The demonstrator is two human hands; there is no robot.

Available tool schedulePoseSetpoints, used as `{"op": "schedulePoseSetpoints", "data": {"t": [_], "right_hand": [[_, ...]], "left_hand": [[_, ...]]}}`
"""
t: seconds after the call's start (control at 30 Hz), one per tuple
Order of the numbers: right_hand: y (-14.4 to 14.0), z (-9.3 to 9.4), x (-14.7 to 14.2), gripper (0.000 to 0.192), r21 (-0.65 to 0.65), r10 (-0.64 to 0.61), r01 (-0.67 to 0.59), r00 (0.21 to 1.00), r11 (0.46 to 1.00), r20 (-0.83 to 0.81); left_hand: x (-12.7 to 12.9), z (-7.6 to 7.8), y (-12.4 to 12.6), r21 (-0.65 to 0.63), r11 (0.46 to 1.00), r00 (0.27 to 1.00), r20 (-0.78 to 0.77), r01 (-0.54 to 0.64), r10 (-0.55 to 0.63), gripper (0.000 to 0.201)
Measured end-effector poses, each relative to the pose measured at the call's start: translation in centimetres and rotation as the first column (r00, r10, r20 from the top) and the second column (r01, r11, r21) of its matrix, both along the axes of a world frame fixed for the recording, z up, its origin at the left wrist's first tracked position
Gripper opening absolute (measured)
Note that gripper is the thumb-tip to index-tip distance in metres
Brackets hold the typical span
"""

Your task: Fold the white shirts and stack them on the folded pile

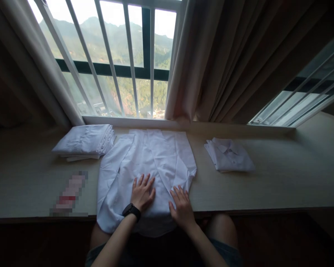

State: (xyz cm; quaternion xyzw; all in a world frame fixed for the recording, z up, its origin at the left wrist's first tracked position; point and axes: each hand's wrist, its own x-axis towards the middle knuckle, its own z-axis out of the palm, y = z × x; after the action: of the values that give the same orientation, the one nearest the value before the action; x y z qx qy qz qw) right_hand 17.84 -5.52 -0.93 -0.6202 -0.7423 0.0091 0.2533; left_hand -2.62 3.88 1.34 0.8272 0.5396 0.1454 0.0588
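- Stretches forearms [115, 240] over worktop [225, 193].
- Spreads left hand [142, 193] on white shirt [136, 155].
- Rests right hand [181, 207], loosely spread, nearer its right edge.
- Has it beneath both, long axis toward window [143, 92].

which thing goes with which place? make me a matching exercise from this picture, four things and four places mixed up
Things
1. black watch
2. folded white stack
3. spread white garment
4. folded collared shirt

Places
A. under the left hand and the right hand
B. to the right of the spread white garment
C. worn on the left arm
D. to the left of the spread white garment

Right pairs: 1-C, 2-D, 3-A, 4-B
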Motion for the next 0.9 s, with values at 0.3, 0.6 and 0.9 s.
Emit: {"op": "schedulePoseSetpoints", "data": {"t": [0.3, 0.6, 0.9], "right_hand": [[2.2, 0.4, 7.6, 0.04, 0.008, -0.229, 0.254, 0.886, 0.967, -0.404], [9.0, 1.3, 14.5, 0.037, -0.375, -0.354, 0.215, 0.866, 0.902, -0.354], [9.8, 1.5, 16.0, 0.025, -0.48, -0.391, 0.016, 0.606, 0.877, -0.693]], "left_hand": [[1.3, 2.1, 0.0, 0.02, 0.999, 0.998, 0.056, -0.04, 0.038, 0.048], [10.4, 5.8, -6.3, -0.357, 0.927, 0.977, 0.128, -0.114, 0.17, 0.041], [11.6, 2.9, -8.0, -0.525, 0.848, 0.72, 0.562, -0.07, 0.407, 0.024]]}}
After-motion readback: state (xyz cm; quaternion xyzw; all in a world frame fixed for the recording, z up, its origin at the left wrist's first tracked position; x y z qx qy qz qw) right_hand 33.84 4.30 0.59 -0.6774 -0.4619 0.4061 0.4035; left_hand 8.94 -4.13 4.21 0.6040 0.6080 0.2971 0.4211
